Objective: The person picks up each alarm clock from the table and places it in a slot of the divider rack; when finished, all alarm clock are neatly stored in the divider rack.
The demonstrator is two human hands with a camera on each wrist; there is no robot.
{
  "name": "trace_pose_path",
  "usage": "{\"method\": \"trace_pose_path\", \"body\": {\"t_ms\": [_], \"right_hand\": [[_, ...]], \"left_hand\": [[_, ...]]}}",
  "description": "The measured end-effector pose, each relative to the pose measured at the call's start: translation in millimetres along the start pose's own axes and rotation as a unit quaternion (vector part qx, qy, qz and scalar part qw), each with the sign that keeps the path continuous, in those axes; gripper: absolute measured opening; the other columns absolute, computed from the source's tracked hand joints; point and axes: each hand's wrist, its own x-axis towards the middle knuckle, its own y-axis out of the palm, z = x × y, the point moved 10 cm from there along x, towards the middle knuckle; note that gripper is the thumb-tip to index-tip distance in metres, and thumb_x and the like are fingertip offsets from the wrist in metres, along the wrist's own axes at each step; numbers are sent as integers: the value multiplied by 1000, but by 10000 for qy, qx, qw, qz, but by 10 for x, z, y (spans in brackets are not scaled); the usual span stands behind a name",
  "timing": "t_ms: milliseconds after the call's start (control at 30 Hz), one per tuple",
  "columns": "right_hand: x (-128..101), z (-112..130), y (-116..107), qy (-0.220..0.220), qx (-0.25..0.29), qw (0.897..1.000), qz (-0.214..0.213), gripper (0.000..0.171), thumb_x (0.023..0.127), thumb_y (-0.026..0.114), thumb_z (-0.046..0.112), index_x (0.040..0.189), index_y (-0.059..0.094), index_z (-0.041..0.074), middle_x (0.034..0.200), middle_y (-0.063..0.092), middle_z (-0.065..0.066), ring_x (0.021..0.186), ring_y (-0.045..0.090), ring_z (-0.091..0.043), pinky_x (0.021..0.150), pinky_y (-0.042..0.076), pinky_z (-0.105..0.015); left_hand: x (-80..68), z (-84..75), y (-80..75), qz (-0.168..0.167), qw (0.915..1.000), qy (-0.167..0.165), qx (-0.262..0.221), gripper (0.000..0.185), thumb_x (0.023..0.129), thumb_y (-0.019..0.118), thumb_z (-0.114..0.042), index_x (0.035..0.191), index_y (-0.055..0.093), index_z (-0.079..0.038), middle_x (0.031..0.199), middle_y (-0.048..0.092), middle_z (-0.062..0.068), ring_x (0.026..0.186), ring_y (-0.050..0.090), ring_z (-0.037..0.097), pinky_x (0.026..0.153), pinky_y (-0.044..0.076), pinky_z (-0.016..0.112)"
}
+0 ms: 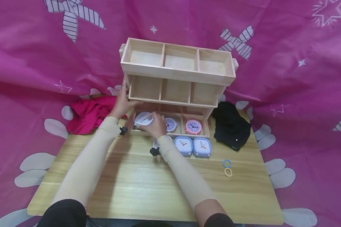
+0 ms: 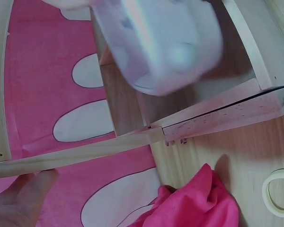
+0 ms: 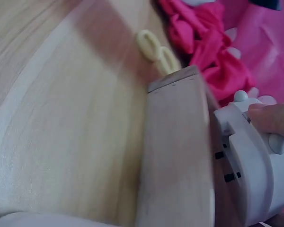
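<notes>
Head view: right hand (image 1: 156, 125) grips a white clock (image 1: 143, 119), fingers curled over its top edge, clock tilted at the left compartment of the bottom tier of the wooden shelf (image 1: 178, 72). Left hand (image 1: 124, 100) sits on the shelf's left side panel, thumb and fingers wrapped on the edge of the middle tier. Middle bottom compartment holds a grey clock (image 1: 170, 124), right one a pink clock (image 1: 193, 126). Two blue square clocks (image 1: 192, 146) stand side by side on the bench (image 1: 147, 186), just in front of the shelf. Red cloth (image 1: 89, 113) left of the shelf, black cloth (image 1: 231, 125) right of it. Blue ring (image 1: 226, 163) and yellow ring (image 1: 228, 172) lie touching on the bench, right of the blue clocks.

Left wrist view: fingers (image 2: 23, 201) press on a shelf edge. White clock (image 2: 158, 42) blurred, above the bottom compartment. Red cloth (image 2: 194, 205) at the lower edge, a pale ring (image 2: 277, 191) on the bench beside it.

Right wrist view: fingertip (image 3: 272, 118) on the back of the white clock (image 3: 248, 161), which sits against the shelf wall (image 3: 180, 156). Pale rings (image 3: 156, 49) on the bench near the red cloth (image 3: 213, 47).
</notes>
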Motion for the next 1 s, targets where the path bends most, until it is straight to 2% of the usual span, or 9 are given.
{"method": "trace_pose_path", "body": {"t_ms": [200,367,500,667,800,1000], "right_hand": [[77,-28,182,115,-755,9967,291,61,71,95,55,112,67,21,121,76,-3,122,63,-28,108,52,-44],[129,-13,255,21,-1352,9907,170,60,72,94,58,111,68,21,115,77,-3,119,64,-30,111,51,-44],[132,-29,356,-14,-1766,9841,206,59,74,90,64,112,71,23,116,76,-2,119,62,-29,110,49,-43],[79,-76,371,-46,-1798,9835,202,48,79,87,62,102,73,23,113,76,1,118,60,-27,104,48,-42],[44,-72,347,-264,-1674,9852,274,40,83,86,57,96,74,21,122,74,-2,131,60,-31,111,49,-45],[-72,-86,232,-547,-789,9939,534,36,90,83,47,110,79,18,146,65,-12,142,55,-35,123,45,-49]], "left_hand": [[11,-29,24,31,9998,170,-18,140,78,92,4,173,-8,-25,175,20,21,154,39,43,126,41,58],[20,-33,9,-28,9996,287,49,138,79,92,2,173,-6,-24,173,22,23,153,40,42,127,40,57],[7,-15,2,-22,9997,225,124,137,80,91,3,173,-6,-22,173,21,25,154,39,44,127,40,57],[-15,0,39,-15,9998,175,92,138,79,92,1,173,-6,-23,173,21,25,152,41,46,126,42,59],[-16,1,28,-53,9998,163,88,138,78,93,2,173,-4,-25,172,24,25,149,43,48,124,44,62],[-6,-6,4,-24,9997,142,185,137,80,92,2,173,-6,-21,173,20,25,153,39,46,126,41,60]]}}
